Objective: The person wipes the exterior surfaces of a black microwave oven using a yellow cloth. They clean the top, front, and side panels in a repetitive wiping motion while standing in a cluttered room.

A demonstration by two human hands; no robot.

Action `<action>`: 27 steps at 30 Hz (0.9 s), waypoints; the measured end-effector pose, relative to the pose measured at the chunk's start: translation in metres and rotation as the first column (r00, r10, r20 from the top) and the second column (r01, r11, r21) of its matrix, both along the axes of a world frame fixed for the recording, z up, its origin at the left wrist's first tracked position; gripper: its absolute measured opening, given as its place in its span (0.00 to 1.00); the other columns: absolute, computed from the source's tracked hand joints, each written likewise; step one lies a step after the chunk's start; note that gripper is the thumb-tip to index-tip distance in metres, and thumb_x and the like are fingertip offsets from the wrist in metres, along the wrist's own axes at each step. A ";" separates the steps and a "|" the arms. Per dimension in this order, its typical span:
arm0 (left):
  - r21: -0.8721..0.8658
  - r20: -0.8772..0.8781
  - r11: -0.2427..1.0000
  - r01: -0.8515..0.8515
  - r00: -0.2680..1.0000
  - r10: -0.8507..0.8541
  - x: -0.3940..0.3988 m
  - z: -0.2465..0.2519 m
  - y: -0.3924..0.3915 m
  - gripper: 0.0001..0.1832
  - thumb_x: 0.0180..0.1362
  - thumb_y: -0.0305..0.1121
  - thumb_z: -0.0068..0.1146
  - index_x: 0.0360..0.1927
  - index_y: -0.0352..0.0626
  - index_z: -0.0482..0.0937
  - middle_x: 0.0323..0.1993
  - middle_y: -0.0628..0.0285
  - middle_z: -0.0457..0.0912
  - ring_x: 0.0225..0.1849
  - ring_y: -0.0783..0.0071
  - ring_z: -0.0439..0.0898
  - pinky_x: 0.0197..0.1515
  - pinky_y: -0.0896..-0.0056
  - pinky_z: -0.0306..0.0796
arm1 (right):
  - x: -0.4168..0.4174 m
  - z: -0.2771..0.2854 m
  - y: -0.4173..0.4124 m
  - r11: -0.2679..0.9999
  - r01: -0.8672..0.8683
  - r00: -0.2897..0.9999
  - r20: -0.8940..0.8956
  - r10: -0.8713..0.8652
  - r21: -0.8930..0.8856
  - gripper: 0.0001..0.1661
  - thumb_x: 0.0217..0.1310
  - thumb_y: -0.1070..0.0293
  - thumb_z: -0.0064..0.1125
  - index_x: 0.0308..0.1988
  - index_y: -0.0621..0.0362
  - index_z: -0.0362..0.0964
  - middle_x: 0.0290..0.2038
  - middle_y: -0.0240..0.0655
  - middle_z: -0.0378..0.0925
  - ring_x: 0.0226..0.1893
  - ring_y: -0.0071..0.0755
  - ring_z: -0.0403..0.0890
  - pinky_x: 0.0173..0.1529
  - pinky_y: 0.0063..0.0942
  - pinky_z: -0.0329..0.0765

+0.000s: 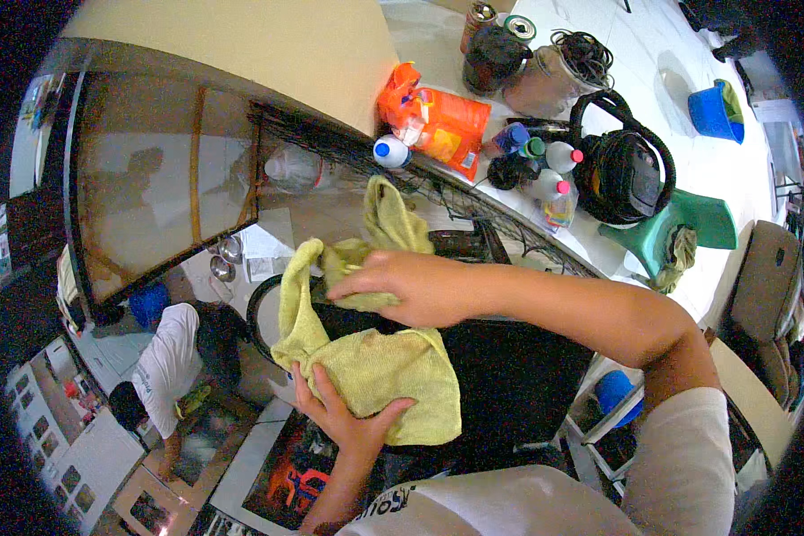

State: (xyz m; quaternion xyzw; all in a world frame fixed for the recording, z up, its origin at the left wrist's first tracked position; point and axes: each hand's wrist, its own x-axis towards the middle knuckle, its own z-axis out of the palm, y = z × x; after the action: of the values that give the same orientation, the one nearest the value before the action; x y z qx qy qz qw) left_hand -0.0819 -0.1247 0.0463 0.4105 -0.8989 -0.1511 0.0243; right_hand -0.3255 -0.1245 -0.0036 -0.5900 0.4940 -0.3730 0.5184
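A yellow cloth (388, 375) lies spread over the palm side of my left hand (348, 415), whose fingers and thumb are apart at its lower edge. Above it, my right hand (409, 285) grips a bunched part of yellow cloth, with a raised fold (395, 211) standing up behind the fingers. A twisted end of cloth stands at the left between the hands. Whether this is one cloth or two, I cannot tell. A black surface lies below the cloth.
Past a glass-like panel (161, 174), an orange bag (452, 127), bottles (563, 157) and a black vacuum-like machine (620, 174) stand on the white floor. Near a green plastic stool (690, 221) is a blue bucket (713, 114). Another person (174, 362) bends at lower left; a ladder (603, 422) stands right.
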 end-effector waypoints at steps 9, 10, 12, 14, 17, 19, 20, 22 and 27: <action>-0.004 0.028 0.999 0.048 0.998 -0.048 -0.003 0.001 -0.001 0.64 0.21 0.63 0.68 0.62 0.41 0.50 0.60 0.37 0.45 0.60 0.39 0.49 0.57 0.40 0.47 | 0.006 0.001 -0.026 0.991 0.061 0.997 0.029 -0.065 0.122 0.34 0.50 0.71 0.48 0.59 0.56 0.53 0.42 0.55 0.68 0.41 0.54 0.70 0.49 0.39 0.66; 0.004 0.026 0.999 0.047 0.999 -0.047 -0.004 0.001 -0.002 0.64 0.21 0.63 0.68 0.62 0.41 0.50 0.60 0.37 0.45 0.60 0.39 0.49 0.57 0.40 0.47 | 0.013 -0.004 -0.028 0.992 0.068 0.997 0.018 -0.070 0.109 0.34 0.50 0.72 0.48 0.59 0.56 0.54 0.43 0.55 0.68 0.42 0.54 0.69 0.50 0.39 0.66; 0.022 0.023 0.999 0.036 0.999 -0.036 -0.004 0.002 -0.002 0.65 0.21 0.63 0.68 0.62 0.40 0.50 0.60 0.38 0.45 0.60 0.39 0.49 0.58 0.40 0.47 | 0.013 -0.008 -0.025 0.997 0.043 0.997 0.059 -0.047 0.066 0.33 0.50 0.73 0.48 0.59 0.55 0.55 0.47 0.53 0.67 0.46 0.53 0.68 0.53 0.37 0.64; 0.010 0.050 1.000 0.016 0.999 -0.016 -0.002 0.002 -0.001 0.65 0.21 0.63 0.68 0.62 0.40 0.50 0.60 0.38 0.44 0.60 0.40 0.49 0.58 0.40 0.48 | -0.004 -0.003 -0.007 0.999 -0.033 0.987 0.158 0.032 -0.002 0.32 0.51 0.74 0.47 0.59 0.54 0.55 0.52 0.50 0.65 0.51 0.50 0.67 0.57 0.34 0.61; 0.018 0.033 1.000 0.004 0.999 -0.005 0.000 0.001 0.001 0.65 0.21 0.62 0.68 0.62 0.40 0.49 0.60 0.38 0.44 0.60 0.40 0.49 0.58 0.40 0.48 | -0.028 -0.011 0.004 0.981 -0.193 0.918 0.359 0.170 0.028 0.32 0.52 0.76 0.46 0.59 0.53 0.55 0.57 0.44 0.61 0.58 0.42 0.61 0.61 0.31 0.56; 0.028 0.019 0.999 0.017 1.000 -0.018 0.000 0.001 0.001 0.65 0.21 0.63 0.68 0.62 0.40 0.49 0.60 0.38 0.44 0.60 0.40 0.48 0.58 0.40 0.48 | -0.019 -0.020 -0.010 0.978 -0.203 0.894 0.417 0.162 0.055 0.31 0.53 0.73 0.47 0.59 0.53 0.55 0.59 0.41 0.58 0.61 0.38 0.57 0.63 0.30 0.53; 0.028 0.021 0.999 0.023 1.000 -0.023 -0.001 0.002 0.001 0.65 0.20 0.63 0.68 0.62 0.40 0.49 0.60 0.38 0.44 0.61 0.40 0.48 0.58 0.40 0.49 | -0.009 -0.031 -0.017 0.987 -0.162 0.882 0.450 0.143 0.004 0.31 0.54 0.72 0.47 0.59 0.53 0.55 0.60 0.41 0.58 0.61 0.38 0.57 0.63 0.30 0.53; 0.027 0.008 0.999 0.034 0.999 -0.034 -0.003 0.001 -0.002 0.65 0.20 0.63 0.68 0.62 0.41 0.49 0.60 0.39 0.44 0.61 0.40 0.48 0.58 0.40 0.49 | 0.004 -0.056 -0.032 0.989 -0.123 0.861 0.486 0.150 -0.088 0.29 0.58 0.65 0.46 0.59 0.54 0.54 0.60 0.42 0.55 0.61 0.38 0.56 0.63 0.30 0.52; 0.027 -0.014 0.999 0.027 1.000 -0.026 0.001 0.000 -0.003 0.66 0.19 0.63 0.69 0.63 0.43 0.49 0.61 0.40 0.43 0.61 0.41 0.48 0.58 0.42 0.50 | -0.011 -0.114 -0.006 0.969 -0.175 0.952 0.282 0.122 0.172 0.29 0.62 0.53 0.40 0.59 0.55 0.54 0.60 0.44 0.56 0.60 0.40 0.57 0.62 0.31 0.52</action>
State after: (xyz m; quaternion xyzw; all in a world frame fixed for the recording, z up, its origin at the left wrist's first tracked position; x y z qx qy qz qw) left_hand -0.0812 -0.1273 0.0459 0.3978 -0.9020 -0.1664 0.0227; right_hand -0.3360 -0.1304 -0.1176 -0.5157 0.4071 -0.3594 0.6627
